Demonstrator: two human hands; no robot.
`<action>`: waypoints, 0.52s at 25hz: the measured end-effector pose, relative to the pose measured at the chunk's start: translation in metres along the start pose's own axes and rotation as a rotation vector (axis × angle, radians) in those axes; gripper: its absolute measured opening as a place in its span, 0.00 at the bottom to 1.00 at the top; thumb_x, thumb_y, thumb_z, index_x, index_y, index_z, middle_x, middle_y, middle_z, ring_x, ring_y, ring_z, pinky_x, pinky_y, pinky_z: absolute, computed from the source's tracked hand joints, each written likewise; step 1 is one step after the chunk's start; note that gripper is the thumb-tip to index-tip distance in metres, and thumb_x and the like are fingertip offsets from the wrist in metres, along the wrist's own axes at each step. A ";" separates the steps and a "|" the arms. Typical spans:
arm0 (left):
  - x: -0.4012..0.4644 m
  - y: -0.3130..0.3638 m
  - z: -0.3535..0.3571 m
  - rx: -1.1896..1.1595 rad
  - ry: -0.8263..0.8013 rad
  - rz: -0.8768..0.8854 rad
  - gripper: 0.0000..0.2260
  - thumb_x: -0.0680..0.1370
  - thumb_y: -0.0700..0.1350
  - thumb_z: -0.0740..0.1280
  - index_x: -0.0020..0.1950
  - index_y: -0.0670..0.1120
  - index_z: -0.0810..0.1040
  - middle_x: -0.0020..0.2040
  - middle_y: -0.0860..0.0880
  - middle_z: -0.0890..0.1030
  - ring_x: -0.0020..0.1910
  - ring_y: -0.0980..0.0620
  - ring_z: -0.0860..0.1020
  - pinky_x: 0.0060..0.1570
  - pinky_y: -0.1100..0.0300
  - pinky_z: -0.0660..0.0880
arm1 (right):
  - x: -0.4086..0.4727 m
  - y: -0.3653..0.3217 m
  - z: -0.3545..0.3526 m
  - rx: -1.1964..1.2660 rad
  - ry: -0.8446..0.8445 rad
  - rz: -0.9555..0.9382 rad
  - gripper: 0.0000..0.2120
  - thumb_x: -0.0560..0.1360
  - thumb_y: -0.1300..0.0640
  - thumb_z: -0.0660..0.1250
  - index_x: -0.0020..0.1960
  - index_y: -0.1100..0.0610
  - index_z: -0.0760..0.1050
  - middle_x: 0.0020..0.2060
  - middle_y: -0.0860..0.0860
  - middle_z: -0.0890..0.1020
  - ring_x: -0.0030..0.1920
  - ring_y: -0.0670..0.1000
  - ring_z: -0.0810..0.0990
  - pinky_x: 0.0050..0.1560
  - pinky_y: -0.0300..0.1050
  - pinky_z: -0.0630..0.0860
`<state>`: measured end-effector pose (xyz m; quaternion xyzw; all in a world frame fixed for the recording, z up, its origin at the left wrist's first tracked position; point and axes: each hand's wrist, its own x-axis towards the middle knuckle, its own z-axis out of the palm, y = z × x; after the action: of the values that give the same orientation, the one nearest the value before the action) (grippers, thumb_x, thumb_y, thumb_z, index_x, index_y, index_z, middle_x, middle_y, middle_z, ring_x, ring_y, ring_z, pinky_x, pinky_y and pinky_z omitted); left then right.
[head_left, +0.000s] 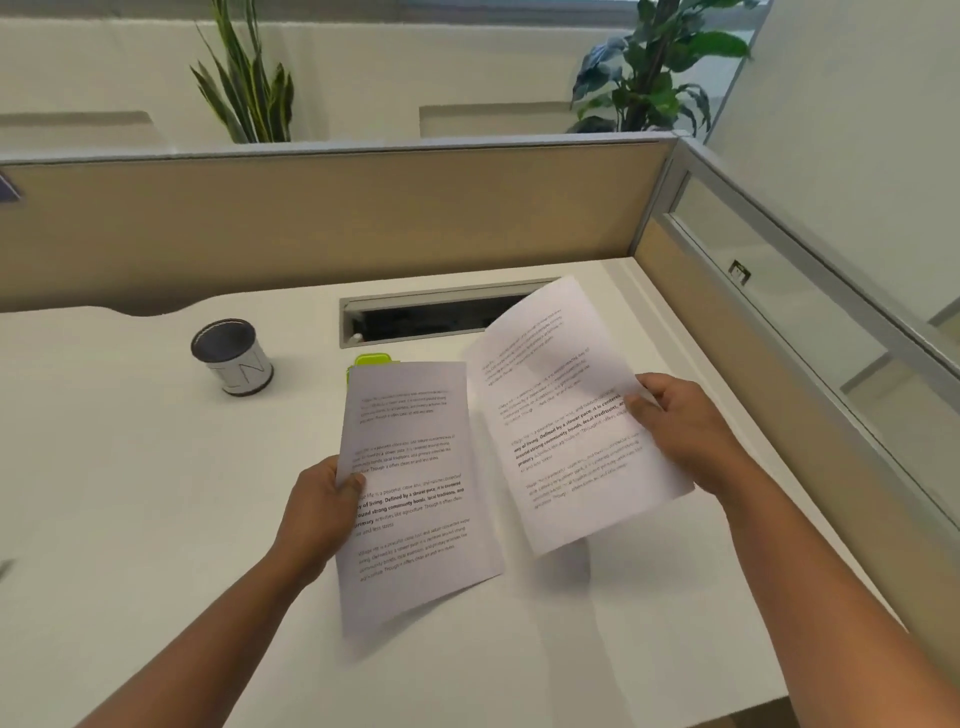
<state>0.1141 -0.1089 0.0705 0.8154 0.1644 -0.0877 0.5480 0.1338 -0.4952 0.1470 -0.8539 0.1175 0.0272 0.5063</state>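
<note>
Two printed white sheets are held above a white desk (130, 493). My left hand (319, 512) grips the left sheet (415, 483) by its left edge, thumb on top of the text. My right hand (685, 431) pinches the right sheet (561, 415) at its right edge; that sheet tilts to the right and curls a little. The two sheets are apart, side by side. A green object (373, 359) peeks out from behind the top of the left sheet; most of it is hidden.
A round pen cup (232, 356) with a dark rim stands on the desk at the left. A cable slot (431, 314) opens in the desk behind the sheets. Beige partition walls (337, 223) close the back and right. Plants stand beyond them.
</note>
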 end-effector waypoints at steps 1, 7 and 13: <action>0.000 -0.002 -0.011 -0.020 0.021 -0.011 0.10 0.83 0.39 0.62 0.50 0.49 0.81 0.46 0.50 0.86 0.44 0.46 0.85 0.46 0.50 0.82 | 0.000 -0.010 0.005 0.079 -0.022 0.000 0.10 0.82 0.57 0.64 0.57 0.50 0.82 0.48 0.49 0.88 0.49 0.55 0.87 0.54 0.54 0.82; 0.003 -0.008 -0.065 -0.214 0.083 -0.064 0.09 0.82 0.38 0.62 0.56 0.46 0.81 0.51 0.48 0.86 0.50 0.46 0.85 0.46 0.53 0.80 | -0.009 -0.061 0.050 0.317 -0.152 0.002 0.09 0.82 0.61 0.65 0.59 0.54 0.81 0.50 0.54 0.88 0.49 0.57 0.87 0.49 0.52 0.83; -0.008 -0.003 -0.097 -0.397 -0.015 -0.040 0.10 0.83 0.38 0.63 0.59 0.46 0.81 0.53 0.46 0.87 0.51 0.44 0.86 0.46 0.50 0.82 | -0.016 -0.081 0.100 0.463 -0.236 0.045 0.08 0.82 0.61 0.65 0.58 0.58 0.80 0.53 0.58 0.87 0.50 0.60 0.86 0.56 0.59 0.81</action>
<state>0.1021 -0.0196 0.1071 0.6873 0.1903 -0.0704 0.6975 0.1440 -0.3677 0.1704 -0.7033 0.0795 0.1103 0.6977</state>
